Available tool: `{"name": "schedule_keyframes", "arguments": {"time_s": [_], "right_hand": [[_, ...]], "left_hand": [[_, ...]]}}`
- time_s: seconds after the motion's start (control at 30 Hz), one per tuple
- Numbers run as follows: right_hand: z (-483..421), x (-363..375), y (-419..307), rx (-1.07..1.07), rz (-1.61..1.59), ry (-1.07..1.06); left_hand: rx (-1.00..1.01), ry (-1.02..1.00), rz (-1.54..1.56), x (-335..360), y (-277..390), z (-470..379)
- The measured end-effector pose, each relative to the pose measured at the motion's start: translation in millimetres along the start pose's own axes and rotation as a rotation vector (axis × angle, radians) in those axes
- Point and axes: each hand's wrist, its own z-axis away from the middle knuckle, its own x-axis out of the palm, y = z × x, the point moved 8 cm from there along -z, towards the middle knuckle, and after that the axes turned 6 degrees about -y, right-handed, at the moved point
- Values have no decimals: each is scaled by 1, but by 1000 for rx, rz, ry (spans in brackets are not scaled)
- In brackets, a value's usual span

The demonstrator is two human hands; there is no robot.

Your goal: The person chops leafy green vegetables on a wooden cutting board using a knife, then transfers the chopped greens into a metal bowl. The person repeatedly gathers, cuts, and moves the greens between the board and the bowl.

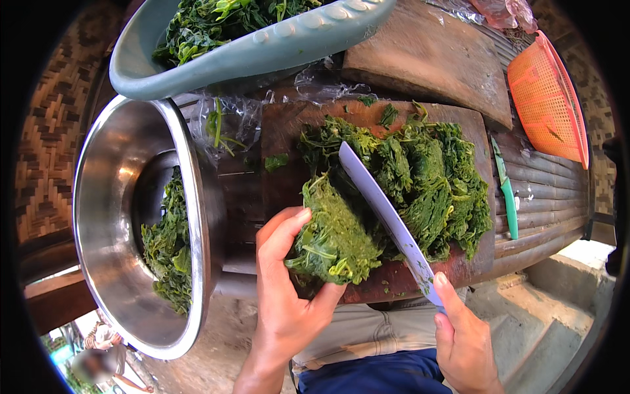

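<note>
My left hand (290,280) grips a thick bundle of wilted leafy greens (334,231), its flat cut face turned upward. In my right hand (460,330) is a kitchen knife (384,212) with a pale, purplish-looking blade. The blade slants between the held bundle and a pile of cut greens (433,182). That pile covers the right part of a wooden cutting board (283,128). Small leaf scraps cling to the blade near the handle. My right hand hides most of the handle.
At left stands a steel basin (189,197) with greens inside. A blue-grey plastic tub (246,56) of greens is at the back. Another wooden board (433,59), an orange basket (544,103) and a green-handled knife (509,204) lie right. A person (98,359) appears lower left.
</note>
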Motion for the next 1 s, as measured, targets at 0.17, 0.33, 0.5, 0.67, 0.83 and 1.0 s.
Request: {"name": "schedule_keyframes", "arguments": {"time_s": [0.17,0.33,0.5,0.67,0.83,1.0], "right_hand": [[-2,-2,5,50,0,-11],[-6,-1,12,110,19,-42],[-8,-4,13,48,19,-16],[-8,-8,9,-13,3,22],[-7,-10,11,-7,25,53],[9,-16,11,-29,105,63]], "left_hand": [[8,-39,22,0,0,3],[20,-54,31,0,-3,7],[38,-55,100,-1,-3,9],[30,-33,164,-5,-2,14],[38,-13,-42,-8,3,14],[20,-5,-138,-4,7,9]]}}
